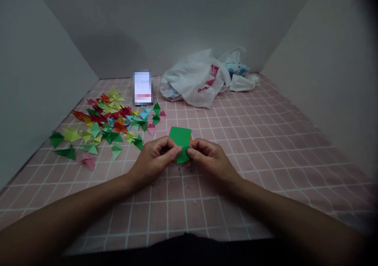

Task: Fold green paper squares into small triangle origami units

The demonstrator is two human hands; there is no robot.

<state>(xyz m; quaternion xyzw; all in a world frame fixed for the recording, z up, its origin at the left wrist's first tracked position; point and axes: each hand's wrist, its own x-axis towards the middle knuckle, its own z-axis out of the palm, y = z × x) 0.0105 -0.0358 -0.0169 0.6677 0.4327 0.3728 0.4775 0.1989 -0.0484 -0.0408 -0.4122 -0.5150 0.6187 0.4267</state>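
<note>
While your hands pinch a small green paper point(183, 158) between them, a fold seems in hand.
Left hand point(159, 152) and right hand point(208, 155) each have thumb and fingers clamped on its sides, just on the near side of the green sheet point(180, 135); folded paper pieces point(119, 125) lie to the left on the checked cloth point(251, 140). Likely, the next move calls for matched edges, then a firm crease.

Pink, white-gridded cloth surface point(265, 147).
Left: scattered, multicoloured folded-paper pieces point(71, 135); upright, lit rectangular screen point(142, 86) behind. Far side: crumpled red-printed white plastic bag point(190, 79), white-and-blue bundle point(237, 69) beside. Near centre: green-topped square paper sheets point(180, 135).
</note>
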